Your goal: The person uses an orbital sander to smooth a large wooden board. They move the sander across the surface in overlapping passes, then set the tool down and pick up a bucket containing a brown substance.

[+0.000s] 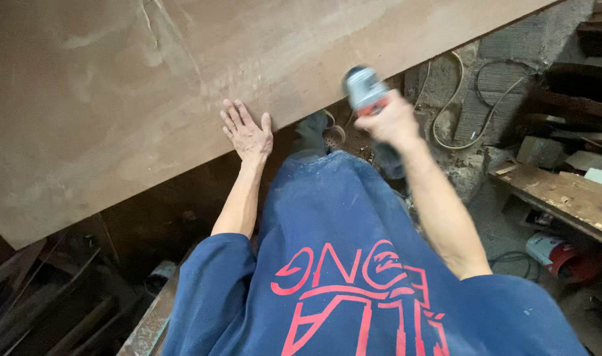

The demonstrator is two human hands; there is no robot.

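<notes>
While the left hand lies flat and spread on the near edge of the large brown board, it should probably keep pressing firmly so the panel cannot shift under the tool. Just off that same edge, the right hand is wrapped tight round a grey and orange power tool (blurred, so its working end is unclear), forearm reaching forward over the blue-clad lap.

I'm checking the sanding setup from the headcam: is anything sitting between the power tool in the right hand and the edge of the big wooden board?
Nothing visible does. The right hand holds the power tool right at the board edge, with no object between. The left hand lies flat on the board, off to the side.
</notes>
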